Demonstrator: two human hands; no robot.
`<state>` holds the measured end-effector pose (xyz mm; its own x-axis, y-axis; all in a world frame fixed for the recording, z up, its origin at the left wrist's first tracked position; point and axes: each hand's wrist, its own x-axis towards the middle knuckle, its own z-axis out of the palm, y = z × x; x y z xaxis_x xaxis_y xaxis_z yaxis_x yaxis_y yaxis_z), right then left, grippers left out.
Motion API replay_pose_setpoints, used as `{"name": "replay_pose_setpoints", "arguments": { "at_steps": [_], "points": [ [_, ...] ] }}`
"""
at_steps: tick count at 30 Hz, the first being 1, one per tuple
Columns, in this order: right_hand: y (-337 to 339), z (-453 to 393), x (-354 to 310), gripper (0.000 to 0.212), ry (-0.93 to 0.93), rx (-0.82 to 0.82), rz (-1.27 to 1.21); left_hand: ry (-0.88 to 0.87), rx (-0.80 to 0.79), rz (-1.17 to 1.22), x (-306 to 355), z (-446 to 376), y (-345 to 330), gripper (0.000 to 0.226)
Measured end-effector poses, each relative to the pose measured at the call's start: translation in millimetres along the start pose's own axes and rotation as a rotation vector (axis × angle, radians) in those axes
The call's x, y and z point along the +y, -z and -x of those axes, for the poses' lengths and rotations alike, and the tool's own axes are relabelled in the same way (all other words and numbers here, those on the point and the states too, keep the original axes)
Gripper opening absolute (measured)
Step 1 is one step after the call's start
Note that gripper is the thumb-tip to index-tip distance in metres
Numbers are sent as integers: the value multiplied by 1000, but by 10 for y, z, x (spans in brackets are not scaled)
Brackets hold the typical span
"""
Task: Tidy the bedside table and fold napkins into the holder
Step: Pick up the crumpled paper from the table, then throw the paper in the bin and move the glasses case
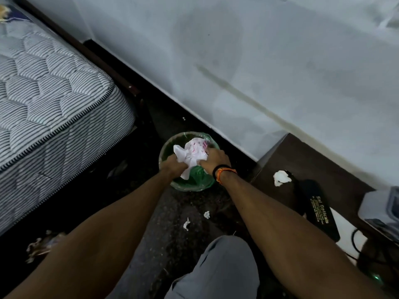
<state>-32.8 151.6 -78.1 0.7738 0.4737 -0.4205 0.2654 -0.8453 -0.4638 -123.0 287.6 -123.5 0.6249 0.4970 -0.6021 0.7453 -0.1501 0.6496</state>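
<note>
Crumpled paper (193, 154) is clamped between my left hand (174, 166) and right hand (216, 158), right over the green bin (190, 182) on the floor. I judge the tidying is only begun: a paper ball (280, 178) lies on the bedside table (319, 169), scraps (186, 223) lie on the floor, and no napkin is folded.

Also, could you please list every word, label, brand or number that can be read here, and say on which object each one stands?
"Sai Opticals": gold letters on the black spectacle case lying on the bedside table.
Smaller gold lines beside that name on the same case: too small to read.
Pink marks on the crumpled paper held over the green bin: blurred, not readable.
Nothing else carries readable text.
</note>
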Motion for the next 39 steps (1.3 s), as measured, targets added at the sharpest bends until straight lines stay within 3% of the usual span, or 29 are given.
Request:
{"name": "replay_pose_setpoints", "arguments": {
  "at_steps": [5,8,13,19,25,34,39],
  "points": [
    [-62,-39,81,50,9,-50,0,41,-96,-113,-93,-181,-88,89],
    [5,6,187,38,9,-42,67,46,-93,-163,-142,-244,-150,74],
    [229,127,258,28,29,24,61,-122,-85,-345,83,-70,-262,46],
    [541,360,382,20,81,182,-16,-321,-94,-397,543,222,-500,40],
    [991,718,802,26,85,376,-53,-629,-107,-447,1110,654,-941,24],
    [1516,1394,1834,25,-107,595,-106,-863,-258,-566,1462,1029,-1652,57],
    [1583,1764,2301,25,-182,623,-134,-918,-292,-708,1476,1071,-1887,46]
  ]
}}
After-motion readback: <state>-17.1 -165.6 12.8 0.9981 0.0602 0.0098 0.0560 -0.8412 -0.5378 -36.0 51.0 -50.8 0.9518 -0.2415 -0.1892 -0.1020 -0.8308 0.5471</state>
